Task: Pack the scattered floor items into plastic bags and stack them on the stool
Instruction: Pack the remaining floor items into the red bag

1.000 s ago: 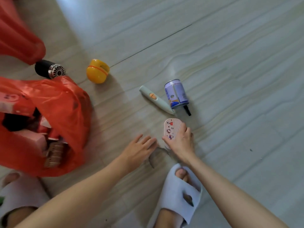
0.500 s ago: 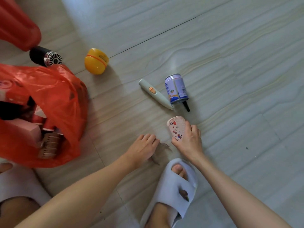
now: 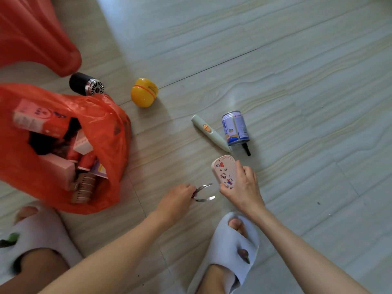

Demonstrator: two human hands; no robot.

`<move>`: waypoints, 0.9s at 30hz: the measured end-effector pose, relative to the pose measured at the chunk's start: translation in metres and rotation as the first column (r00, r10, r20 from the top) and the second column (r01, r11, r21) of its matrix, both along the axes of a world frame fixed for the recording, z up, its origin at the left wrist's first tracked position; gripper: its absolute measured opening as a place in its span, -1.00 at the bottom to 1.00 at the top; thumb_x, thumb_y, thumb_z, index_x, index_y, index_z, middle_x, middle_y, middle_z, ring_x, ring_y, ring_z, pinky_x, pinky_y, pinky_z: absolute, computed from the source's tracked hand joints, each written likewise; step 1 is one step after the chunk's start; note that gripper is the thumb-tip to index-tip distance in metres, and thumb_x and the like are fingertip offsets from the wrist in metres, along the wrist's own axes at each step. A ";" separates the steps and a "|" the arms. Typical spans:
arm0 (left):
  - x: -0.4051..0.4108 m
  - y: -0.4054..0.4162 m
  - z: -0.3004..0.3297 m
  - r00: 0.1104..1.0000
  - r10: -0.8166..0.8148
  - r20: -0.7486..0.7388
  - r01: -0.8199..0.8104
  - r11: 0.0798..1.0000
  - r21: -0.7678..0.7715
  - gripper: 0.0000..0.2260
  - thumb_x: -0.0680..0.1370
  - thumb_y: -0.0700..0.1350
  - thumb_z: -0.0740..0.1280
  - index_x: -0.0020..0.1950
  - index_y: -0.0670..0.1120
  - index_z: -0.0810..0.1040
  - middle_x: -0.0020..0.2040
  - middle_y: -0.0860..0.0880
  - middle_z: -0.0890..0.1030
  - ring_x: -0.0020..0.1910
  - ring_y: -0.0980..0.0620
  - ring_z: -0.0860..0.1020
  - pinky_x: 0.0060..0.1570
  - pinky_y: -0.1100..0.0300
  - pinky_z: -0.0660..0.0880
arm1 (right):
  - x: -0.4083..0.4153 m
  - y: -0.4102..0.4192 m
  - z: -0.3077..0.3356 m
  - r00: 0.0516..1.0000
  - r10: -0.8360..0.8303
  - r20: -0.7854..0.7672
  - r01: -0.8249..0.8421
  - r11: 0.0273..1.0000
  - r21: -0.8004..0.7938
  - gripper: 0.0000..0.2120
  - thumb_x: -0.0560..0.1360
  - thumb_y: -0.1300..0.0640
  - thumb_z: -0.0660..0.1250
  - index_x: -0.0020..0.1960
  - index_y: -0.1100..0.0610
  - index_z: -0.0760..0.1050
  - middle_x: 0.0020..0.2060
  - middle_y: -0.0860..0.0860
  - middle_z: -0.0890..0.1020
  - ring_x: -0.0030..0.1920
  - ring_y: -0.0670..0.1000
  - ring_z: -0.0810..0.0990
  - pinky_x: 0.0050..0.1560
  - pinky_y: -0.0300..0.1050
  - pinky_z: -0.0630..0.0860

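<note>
Pickup step, judged: two items in hand, bagging next. Bag (image 3: 101,132) at nine o'clock, mouth open toward three o'clock, already part full of boxes; stool (image 3: 38,35) at eleven o'clock, nothing stacked yet in view. Left hand (image 3: 176,203) closed on metal clip (image 3: 204,193), prongs pointing to three o'clock, just off the floor. Right hand (image 3: 241,187) closed on pink case (image 3: 224,172), long axis eleven to five o'clock, tilted up. Fan (image 3: 86,84), yellow capsule (image 3: 144,95), pen-shaped tool (image 3: 210,133) and can (image 3: 235,128) loose at twelve to one o'clock. Next move likely: swing both across to nine o'clock, drop through the mouth without snagging thin plastic.
</note>
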State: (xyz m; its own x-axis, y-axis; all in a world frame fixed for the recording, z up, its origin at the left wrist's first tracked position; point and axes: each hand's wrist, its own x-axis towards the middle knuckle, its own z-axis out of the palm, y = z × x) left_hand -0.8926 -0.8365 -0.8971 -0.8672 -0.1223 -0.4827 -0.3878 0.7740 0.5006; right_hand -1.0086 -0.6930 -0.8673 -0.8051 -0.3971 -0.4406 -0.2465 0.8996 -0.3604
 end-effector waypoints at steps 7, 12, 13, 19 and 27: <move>0.051 -0.069 0.073 0.791 0.402 -0.461 -0.437 0.899 0.035 -0.79 0.41 -0.21 0.40 0.04 -0.13 0.58 -0.11 -0.05 0.63 -0.12 0.07 0.52 -0.14 0.30 0.36 | 0.010 -0.070 0.080 0.947 0.279 -0.158 -0.306 0.932 -0.193 -0.23 0.27 -0.19 0.15 0.38 0.21 0.28 0.09 0.14 0.47 0.12 0.17 0.41 0.16 -0.01 0.38; 0.102 -0.128 0.109 0.589 0.610 -0.531 -0.707 0.707 0.028 -0.76 0.39 -0.29 0.44 0.05 -0.20 0.60 -0.09 -0.11 0.65 -0.11 -0.07 0.60 -0.06 0.25 0.39 | 0.030 -0.129 0.137 0.756 0.613 -0.229 -0.653 0.731 -0.199 -0.33 0.27 -0.21 0.14 0.27 0.13 0.37 0.03 0.06 0.52 0.04 0.05 0.44 0.03 -0.18 0.39; 0.111 -0.138 0.112 0.559 0.629 -0.541 -0.739 0.674 0.020 -0.78 0.40 -0.29 0.44 0.04 -0.21 0.60 -0.10 -0.12 0.64 -0.11 -0.09 0.60 -0.05 0.22 0.40 | 0.037 -0.140 0.143 0.691 0.674 -0.261 -0.720 0.673 -0.169 -0.33 0.27 -0.21 0.13 0.26 0.15 0.39 0.03 0.07 0.54 0.02 0.06 0.47 0.02 -0.20 0.38; 0.130 -0.192 0.121 0.365 0.751 -0.551 -0.875 0.478 0.072 -0.82 0.47 -0.23 0.37 0.07 -0.19 0.59 -0.02 -0.12 0.63 -0.01 -0.09 0.56 0.04 0.10 0.44 | 0.080 -0.230 0.148 0.457 0.783 -0.422 -0.876 0.478 -0.063 -0.39 0.27 -0.20 0.17 0.14 0.21 0.48 -0.05 0.13 0.60 -0.08 0.13 0.55 -0.11 0.01 0.58; 0.119 -0.237 0.110 0.362 0.725 -0.586 -0.896 0.444 -0.003 -0.91 0.43 -0.18 0.41 -0.08 -0.14 0.62 -0.21 -0.14 0.59 -0.16 -0.12 0.53 -0.13 0.04 0.46 | 0.089 -0.318 0.108 0.414 0.765 -0.493 -0.828 0.542 0.146 -0.55 0.12 -0.08 0.48 -0.13 0.19 0.54 -0.24 0.13 0.58 -0.24 0.17 0.56 -0.28 -0.04 0.50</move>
State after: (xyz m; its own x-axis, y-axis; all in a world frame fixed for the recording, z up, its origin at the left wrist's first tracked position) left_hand -0.7732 -1.0737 -0.7874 -0.3287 -0.9371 0.1176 -0.7045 0.3262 0.6303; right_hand -0.9196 -1.0113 -0.7591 -0.1716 -0.9844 -0.0387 -0.9832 0.1736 -0.0563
